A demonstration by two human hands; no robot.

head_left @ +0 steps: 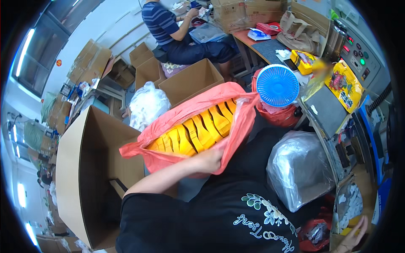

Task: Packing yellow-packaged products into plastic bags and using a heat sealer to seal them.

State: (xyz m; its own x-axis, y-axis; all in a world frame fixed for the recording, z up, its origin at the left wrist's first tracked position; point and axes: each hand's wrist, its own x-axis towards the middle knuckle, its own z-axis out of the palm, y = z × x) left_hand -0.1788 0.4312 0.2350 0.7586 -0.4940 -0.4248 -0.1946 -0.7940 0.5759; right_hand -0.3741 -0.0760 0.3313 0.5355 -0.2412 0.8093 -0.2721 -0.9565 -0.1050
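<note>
A red plastic bag [190, 101] lies with its mouth spread wide in front of me. Inside it, several yellow flat pieces with dark wavy gaps between them [192, 131] stand packed in a row. My left hand [210, 161] grips the near edge of the bag, its fingertips partly hidden by the plastic. At the lower right, my right hand [353, 238] is held out with its fingers apart, beside a bin of small white pieces [351, 206]. A yellow item [352, 223] shows just behind those fingers, partly covered.
A large cardboard box [69, 168] stands open at my left. Clear plastic [297, 168] bulges at my right, below a blue round fan [278, 85]. A bench [322, 109] carries a yellow printed sheet [344, 85] and a steel flask [335, 40]. Another person [162, 25] sits beyond the boxes.
</note>
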